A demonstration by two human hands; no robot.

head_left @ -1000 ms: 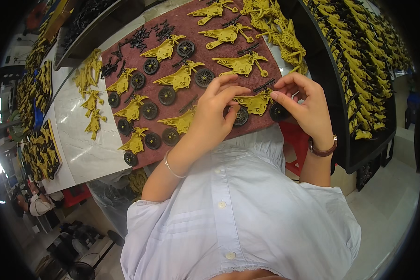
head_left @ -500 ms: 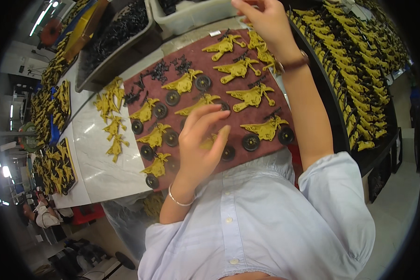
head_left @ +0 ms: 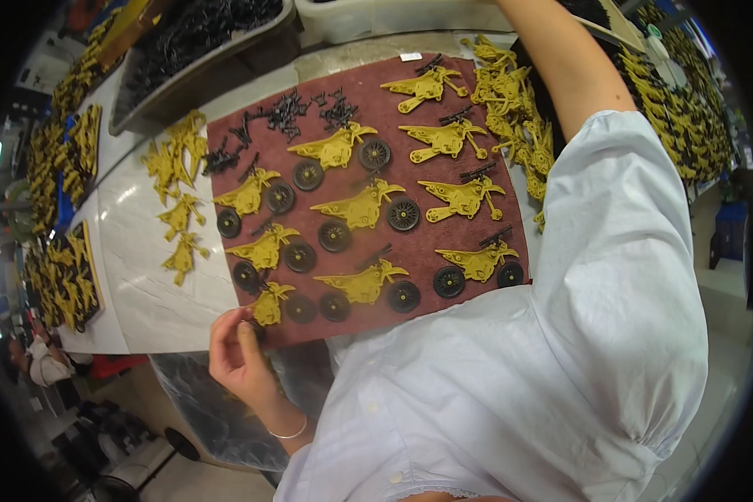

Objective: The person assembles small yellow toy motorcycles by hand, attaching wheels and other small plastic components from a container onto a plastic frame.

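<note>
My left hand (head_left: 236,356) is at the near left corner of the dark red mat (head_left: 385,155), thumb and fingertips drawn together beside a yellow toy motorcycle body (head_left: 268,304). Its fingers cover where that toy's rear wheel sits, so what they pinch is hidden. My right forearm reaches over the far right edge, and the hand itself is out of the picture. Rows of yellow motorcycle bodies lie on the mat. Several have black wheels (head_left: 402,214) beside them; those in the right column's upper rows have black handlebar pieces (head_left: 478,172) but no wheels.
Loose black parts (head_left: 284,113) are heaped at the mat's far left. Yellow bodies pile up on the white table (head_left: 134,293) and along the mat's right side (head_left: 510,109). A grey bin (head_left: 201,92) of black parts and a pale bin (head_left: 351,21) stand behind.
My left hand has moved from above the mat's middle to its near left corner, uncovering the middle toys. My right hand has gone out past the top edge. The view has shifted slightly.
</note>
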